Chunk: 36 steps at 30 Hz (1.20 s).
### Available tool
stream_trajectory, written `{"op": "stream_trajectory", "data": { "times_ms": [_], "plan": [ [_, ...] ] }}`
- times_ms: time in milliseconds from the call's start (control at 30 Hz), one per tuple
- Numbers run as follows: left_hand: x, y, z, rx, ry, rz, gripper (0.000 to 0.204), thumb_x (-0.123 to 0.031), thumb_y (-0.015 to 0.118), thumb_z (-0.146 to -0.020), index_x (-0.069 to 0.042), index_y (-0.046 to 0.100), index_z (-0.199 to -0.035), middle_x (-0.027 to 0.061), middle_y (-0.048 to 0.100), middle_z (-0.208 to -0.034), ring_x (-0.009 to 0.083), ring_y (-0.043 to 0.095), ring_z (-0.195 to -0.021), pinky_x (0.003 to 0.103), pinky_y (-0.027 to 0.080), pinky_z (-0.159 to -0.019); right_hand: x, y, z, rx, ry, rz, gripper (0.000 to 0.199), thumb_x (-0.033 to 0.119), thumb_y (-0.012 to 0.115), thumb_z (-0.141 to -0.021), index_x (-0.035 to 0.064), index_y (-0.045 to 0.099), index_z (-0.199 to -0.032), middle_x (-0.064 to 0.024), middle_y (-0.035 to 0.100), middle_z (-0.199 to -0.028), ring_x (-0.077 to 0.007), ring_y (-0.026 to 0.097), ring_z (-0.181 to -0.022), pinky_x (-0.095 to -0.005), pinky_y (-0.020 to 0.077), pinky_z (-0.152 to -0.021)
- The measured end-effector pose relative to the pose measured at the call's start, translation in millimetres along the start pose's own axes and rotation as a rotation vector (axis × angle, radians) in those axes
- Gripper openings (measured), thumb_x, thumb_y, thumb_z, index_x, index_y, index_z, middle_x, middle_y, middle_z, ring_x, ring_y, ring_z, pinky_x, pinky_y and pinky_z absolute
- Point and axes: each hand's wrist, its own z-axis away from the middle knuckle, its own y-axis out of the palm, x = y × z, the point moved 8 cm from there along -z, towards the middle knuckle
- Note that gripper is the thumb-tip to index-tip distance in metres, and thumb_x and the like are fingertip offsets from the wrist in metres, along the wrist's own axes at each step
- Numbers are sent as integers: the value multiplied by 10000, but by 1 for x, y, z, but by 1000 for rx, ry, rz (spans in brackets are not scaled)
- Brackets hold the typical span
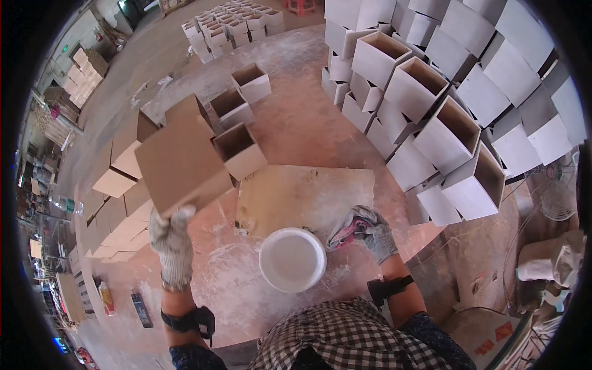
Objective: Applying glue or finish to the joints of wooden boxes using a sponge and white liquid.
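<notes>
My left hand (171, 242), in a pale knitted glove, grips the near lower edge of a plain brown box (182, 161), holding it tilted above the table's left side. In my right hand (380, 239), also gloved, is a crumpled grey and pink rag (349, 232). Between my hands stands a round white tub (262, 266) with whitish contents. The rag is just off the tub's right rim. Beyond the tub, a stained, whitish-smeared board (305, 191) lies flat on the reddish table (228, 290).
Plain brown boxes (126, 148) are stacked at the left. Several white-coated open boxes (237, 148) stand behind the held one. Tall stacks of white boxes (447, 132) fill the right side. A phone (142, 309) and a small bottle (106, 299) lie near-left; a fan (555, 191) stands far right.
</notes>
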Motion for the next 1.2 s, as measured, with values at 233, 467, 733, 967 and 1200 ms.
{"op": "stream_trajectory", "data": {
  "times_ms": [233,467,733,967,1200],
  "plan": [
    [-12,-59,116,23,128,-620,186,-122,683,-866,-72,586,-1016,-6,602,-956,104,529,-866,268,448,-784,-19,-50,-11,-84,44,228,518,-72,503,-739,23,494,-1249,-118,600,-1171,-226,620,-1000,-361,577,-778],
    [23,-95,208,-141,-313,-276,282,-55,692,-844,-60,598,-1110,5,596,-1043,116,531,-959,281,451,-846,-16,-6,-6,-224,-51,513,743,104,651,-790,51,289,-1437,-160,536,-1251,-250,579,-1072,-334,534,-799],
    [76,-121,253,-99,-422,-382,179,-64,662,-871,-62,630,-1047,-5,632,-986,99,544,-914,266,461,-819,-11,9,-48,-461,-247,1598,513,140,670,-767,6,493,-1230,-139,582,-1138,-223,587,-972,-317,486,-828],
    [83,-180,282,-93,-565,-398,247,-6,669,-820,-45,624,-1060,33,649,-998,159,574,-946,308,454,-839,-3,16,-20,-38,-177,90,535,0,605,-692,48,547,-1222,-37,618,-1116,-184,598,-959,-329,497,-877],
    [26,-218,261,-195,-393,-838,368,26,632,-835,-32,554,-1190,99,592,-1187,224,540,-1129,368,401,-997,14,76,23,251,-216,-127,545,24,635,-702,34,530,-1236,-79,601,-1169,-251,567,-1095,-406,457,-966]
  ]
}}
